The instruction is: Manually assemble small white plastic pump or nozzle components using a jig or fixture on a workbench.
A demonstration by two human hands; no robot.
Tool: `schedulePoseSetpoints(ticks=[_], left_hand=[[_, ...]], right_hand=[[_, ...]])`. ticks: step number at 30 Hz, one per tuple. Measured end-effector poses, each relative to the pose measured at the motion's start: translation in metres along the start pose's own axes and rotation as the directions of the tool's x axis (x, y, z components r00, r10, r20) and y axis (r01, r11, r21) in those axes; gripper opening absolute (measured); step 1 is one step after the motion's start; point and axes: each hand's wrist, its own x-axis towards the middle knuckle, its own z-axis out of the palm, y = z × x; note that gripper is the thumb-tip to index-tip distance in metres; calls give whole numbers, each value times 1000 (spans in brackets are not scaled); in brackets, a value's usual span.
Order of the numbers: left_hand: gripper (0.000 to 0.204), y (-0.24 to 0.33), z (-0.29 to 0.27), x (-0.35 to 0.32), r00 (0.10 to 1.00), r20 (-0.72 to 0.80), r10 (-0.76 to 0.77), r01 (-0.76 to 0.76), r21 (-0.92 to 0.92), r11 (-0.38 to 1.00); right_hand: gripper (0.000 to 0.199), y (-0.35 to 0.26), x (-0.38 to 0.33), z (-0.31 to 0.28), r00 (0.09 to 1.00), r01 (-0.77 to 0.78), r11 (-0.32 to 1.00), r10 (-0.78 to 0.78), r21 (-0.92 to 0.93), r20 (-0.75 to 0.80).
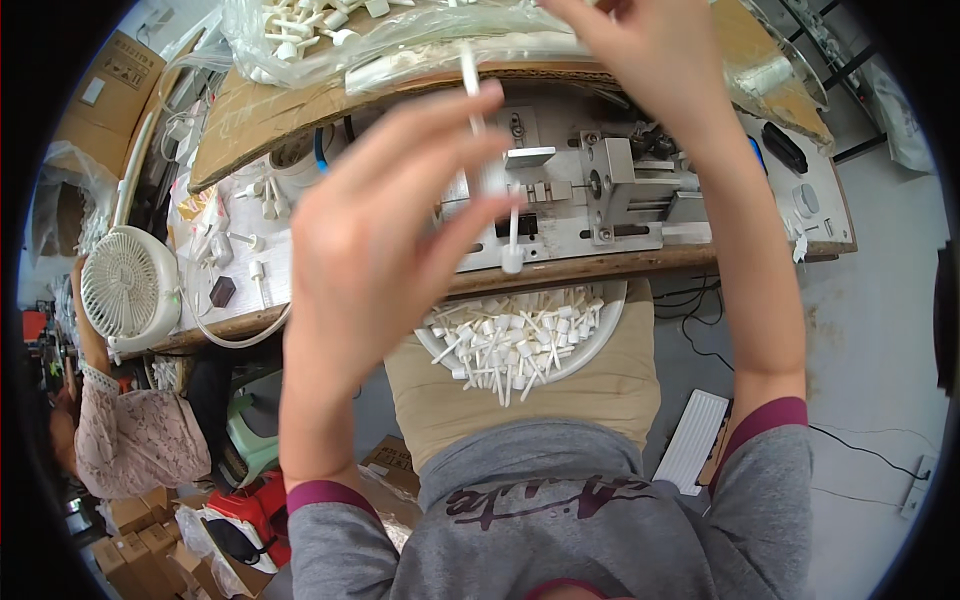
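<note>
My left hand (375,225), smeared by motion, is raised in front of the small metal bench machine (610,190). Its thumb and fingers close around a white plastic stick-like piece (470,68), whose upper end sticks out above the fingers. Just below the fingertips a second white piece with a cap-like end (512,258) shows over the bench edge; whether the hand holds it too is unclear. Farther up, my right hand (645,50) reaches over the cardboard at the bench's back, its fingertips cut off or blurred. A white bowl (607,335) on my lap holds many similar white pieces (520,340).
More white pieces (300,25) lie in clear plastic on a cardboard sheet (245,120) above the machine. A white fan (130,285) stands on the left beside a dark block (222,292). Another person's patterned sleeve (145,430) shows at far left. Cables (705,310) hang at right.
</note>
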Motion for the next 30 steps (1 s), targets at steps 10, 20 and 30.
schedulePoseSetpoints(ticks=[10, 20, 30], left_hand=[[28, 14, 59, -72, 978, 124, -164, 135, 215, 967], [27, 14, 72, -81, 982, 71, -175, 159, 188, 969], [29, 20, 65, -61, 942, 223, -251, 178, 303, 936]], right_hand=[[21, 39, 78, 61, 993, 111, 964, -118, -244, -16], [27, 0, 28, 27, 997, 25, 998, -21, -58, 78], [23, 2, 8, 29, 997, 5, 996, -12, 84, 77]])
